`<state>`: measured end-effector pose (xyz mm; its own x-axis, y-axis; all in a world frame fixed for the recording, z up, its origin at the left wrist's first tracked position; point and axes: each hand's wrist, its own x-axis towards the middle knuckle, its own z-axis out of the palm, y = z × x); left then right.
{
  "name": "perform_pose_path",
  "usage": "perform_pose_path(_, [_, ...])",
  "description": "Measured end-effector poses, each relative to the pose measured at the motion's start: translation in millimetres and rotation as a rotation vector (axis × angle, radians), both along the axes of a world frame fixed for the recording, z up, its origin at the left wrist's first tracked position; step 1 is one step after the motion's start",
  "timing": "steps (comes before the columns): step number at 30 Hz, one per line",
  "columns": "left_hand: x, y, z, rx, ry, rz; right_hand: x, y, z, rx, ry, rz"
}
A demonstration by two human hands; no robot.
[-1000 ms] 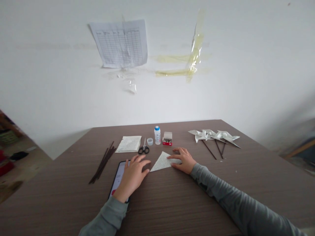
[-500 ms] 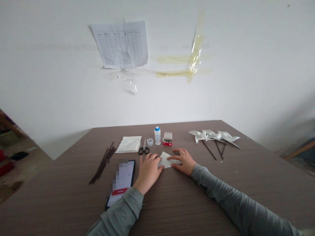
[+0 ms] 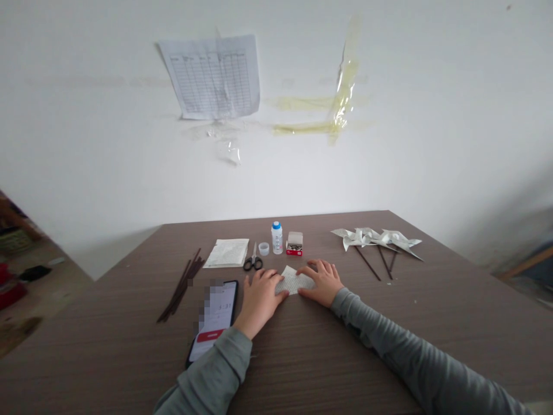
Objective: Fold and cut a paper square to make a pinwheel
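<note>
**Two open hands rest on a folded paper at the table's near edge**

The left hand (image 3: 260, 302) and right hand (image 3: 322, 282) lie flat, fingers spread and apart, with no pinch. Their fingertips touch opposite ends of the folded printed paper (image 3: 294, 281), which lies on the brown wood-grain table (image 3: 108, 323) between them. Just left of the left hand lies a smartphone (image 3: 211, 323), its screen partly pixelated, with the left sleeve (image 3: 216, 360) over its lower end. Beyond it is a bundle of thin dark sticks (image 3: 181, 285). Farther on, from left to right, stand a printed paper sheet (image 3: 226, 252), black-handled scissors (image 3: 253, 259), a small plastic cup (image 3: 263, 248), a blue-capped glue bottle (image 3: 277, 238) and a red-and-white box of pins (image 3: 294, 243). Paper pinwheels on dark sticks (image 3: 375, 239) lie at the far right. A ruled chart (image 3: 211, 78) and yellowed tape (image 3: 341, 98) cling to the wall (image 3: 432, 144) behind.
</note>
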<state>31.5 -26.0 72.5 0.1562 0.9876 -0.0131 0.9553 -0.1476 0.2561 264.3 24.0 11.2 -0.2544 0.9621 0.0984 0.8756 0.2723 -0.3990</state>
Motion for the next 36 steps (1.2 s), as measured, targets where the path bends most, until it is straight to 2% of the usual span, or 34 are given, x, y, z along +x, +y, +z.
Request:
perform_pose_path(9, [2,-2,1.4,-0.013,0.020,0.010,56,16,-3.8,-0.030,-0.039,-0.111])
perform_pose_path(11, [2,-2,1.9,-0.015,0.015,0.011,63,16,-5.9,-0.030,-0.042,-0.166])
perform_pose_path(14, [2,-3,1.9,-0.013,0.019,0.013,67,16,-5.0,-0.059,-0.068,-0.174])
perform_pose_path(19, [2,-3,0.9,-0.003,0.021,0.017,67,15,4.2,-0.129,-0.117,-0.150])
perform_pose_path(25, [4,-4,-1.4,-0.009,0.022,0.020,63,8,9.0,-0.115,-0.091,-0.066])
perform_pose_path(31, [4,-3,-6.6,0.010,0.026,0.019,33,-2,10.2,-0.128,-0.057,0.084])
perform_pose_path(36, [7,-4,-1.9,-0.022,0.019,0.024,10,-11,20.1,-0.089,0.008,0.099])
